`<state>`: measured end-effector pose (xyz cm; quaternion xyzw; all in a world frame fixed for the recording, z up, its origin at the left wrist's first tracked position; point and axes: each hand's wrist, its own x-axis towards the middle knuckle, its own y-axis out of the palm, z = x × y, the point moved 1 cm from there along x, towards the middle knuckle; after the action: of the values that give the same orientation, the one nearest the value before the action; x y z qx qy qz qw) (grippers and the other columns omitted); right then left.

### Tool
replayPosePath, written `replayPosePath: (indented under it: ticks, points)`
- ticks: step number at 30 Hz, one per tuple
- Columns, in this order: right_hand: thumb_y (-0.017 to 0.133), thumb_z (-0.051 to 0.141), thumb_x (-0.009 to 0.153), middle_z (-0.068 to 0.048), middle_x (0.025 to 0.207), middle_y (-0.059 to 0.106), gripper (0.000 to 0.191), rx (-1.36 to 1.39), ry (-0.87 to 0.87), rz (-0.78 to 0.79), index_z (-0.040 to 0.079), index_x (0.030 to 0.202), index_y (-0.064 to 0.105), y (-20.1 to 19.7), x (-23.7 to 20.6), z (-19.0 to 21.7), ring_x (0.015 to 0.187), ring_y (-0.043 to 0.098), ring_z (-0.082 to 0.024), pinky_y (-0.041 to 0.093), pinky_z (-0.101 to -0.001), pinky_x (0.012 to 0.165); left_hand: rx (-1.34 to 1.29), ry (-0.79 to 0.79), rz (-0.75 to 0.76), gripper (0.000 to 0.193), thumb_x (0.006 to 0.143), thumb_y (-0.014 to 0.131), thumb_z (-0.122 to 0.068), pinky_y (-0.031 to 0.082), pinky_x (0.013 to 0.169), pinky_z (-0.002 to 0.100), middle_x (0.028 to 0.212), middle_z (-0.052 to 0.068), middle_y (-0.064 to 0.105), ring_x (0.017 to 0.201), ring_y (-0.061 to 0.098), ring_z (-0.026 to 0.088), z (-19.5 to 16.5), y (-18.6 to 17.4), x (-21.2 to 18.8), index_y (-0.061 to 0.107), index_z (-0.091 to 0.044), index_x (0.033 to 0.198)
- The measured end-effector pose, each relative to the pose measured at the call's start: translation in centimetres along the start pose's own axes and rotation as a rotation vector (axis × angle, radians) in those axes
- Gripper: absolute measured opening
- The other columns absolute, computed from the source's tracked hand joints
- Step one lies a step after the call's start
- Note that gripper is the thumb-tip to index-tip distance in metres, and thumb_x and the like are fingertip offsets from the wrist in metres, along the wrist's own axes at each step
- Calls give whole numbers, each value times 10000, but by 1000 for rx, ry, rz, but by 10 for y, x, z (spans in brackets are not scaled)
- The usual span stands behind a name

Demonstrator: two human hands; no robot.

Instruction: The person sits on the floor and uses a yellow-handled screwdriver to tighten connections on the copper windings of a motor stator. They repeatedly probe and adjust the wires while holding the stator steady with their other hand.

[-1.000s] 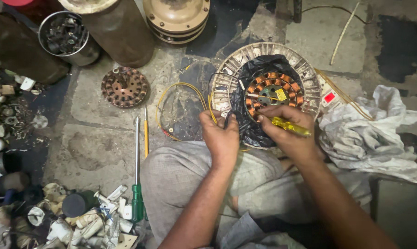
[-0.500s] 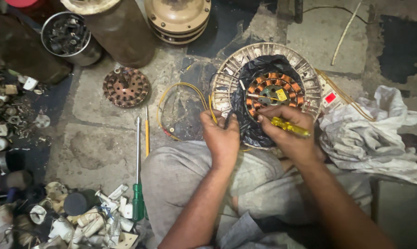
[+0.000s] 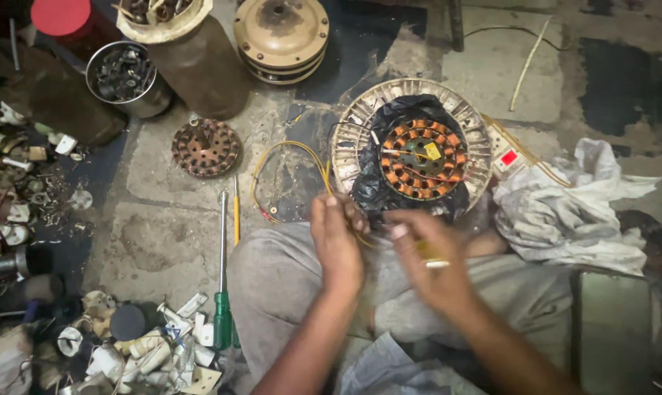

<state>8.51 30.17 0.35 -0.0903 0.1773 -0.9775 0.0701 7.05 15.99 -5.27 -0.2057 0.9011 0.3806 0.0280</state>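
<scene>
- The left hand point(image 3: 337, 245) is closed, pinching a yellow wire point(image 3: 291, 150) that loops across the floor point(image 3: 163, 234) beside the motor point(image 3: 419, 157).
- The right hand point(image 3: 430, 260) is motion-blurred; it seems to be curled around a yellow-handled tool point(image 3: 430, 254), of which only a sliver shows.
- The motor lies on the floor just beyond both hands, its near edge hidden by a black bag point(image 3: 375, 190).
- A green-handled screwdriver point(image 3: 223, 292) lies on the floor to the left, apart from the hands.
</scene>
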Motion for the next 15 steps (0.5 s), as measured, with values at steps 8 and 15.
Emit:
replayPosePath:
  ticks: [8, 15]
  points:
    - [650, 119, 953, -141, 957, 683, 113, -228, -33, 39, 20, 1006, 638, 19, -21, 8, 919, 666, -283, 514, -386, 803, -51, -212, -112, 226, 1037, 555, -207, 515, 798, 253, 1056, 54, 702, 914, 630, 107, -12, 31, -49, 658, -23, 1120]
    - [569, 222, 1065, -10, 787, 689, 198, 67, 215, -298, 29, 1090, 609, -4, -37, -17, 676, 633, -91, 503, -272, 606, 409, -96, -38, 303, 1054, 579, -199, 523, 774, 318, 936, 109, 685, 859, 631, 170, -16, 26, -38, 696, -13, 1263]
